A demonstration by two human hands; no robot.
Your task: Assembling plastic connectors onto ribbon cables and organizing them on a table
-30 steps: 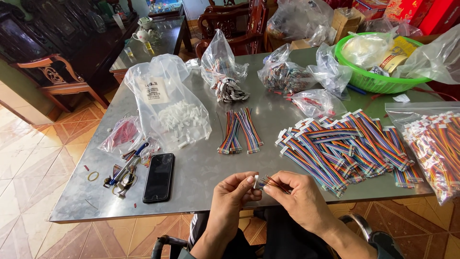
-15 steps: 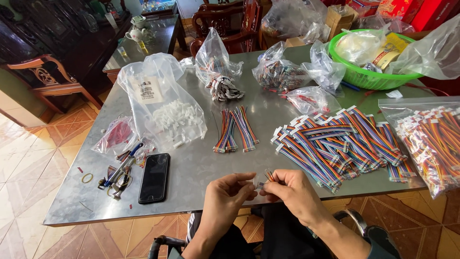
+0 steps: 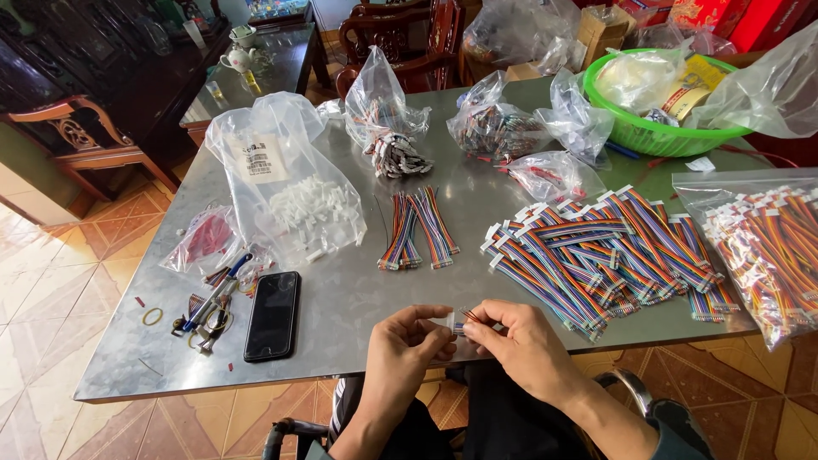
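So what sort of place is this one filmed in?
Probably a home used for piecework: a steel-topped table piled with rainbow ribbon-cable bundles, carved dark wooden chairs and a tea set behind.

- The small white connector [image 3: 449, 322] is mostly hidden between the left hand [image 3: 409, 345] and the right hand [image 3: 520, 341]; its details are too small to tell.
- The clear bag of rainbow cables [image 3: 767, 247] is cut off by the right edge.

hands: left hand [image 3: 409, 345] and right hand [image 3: 520, 341] pinch small white connector [image 3: 449, 322] | above table [image 3: 358, 290] edge | phone [image 3: 273, 315] left
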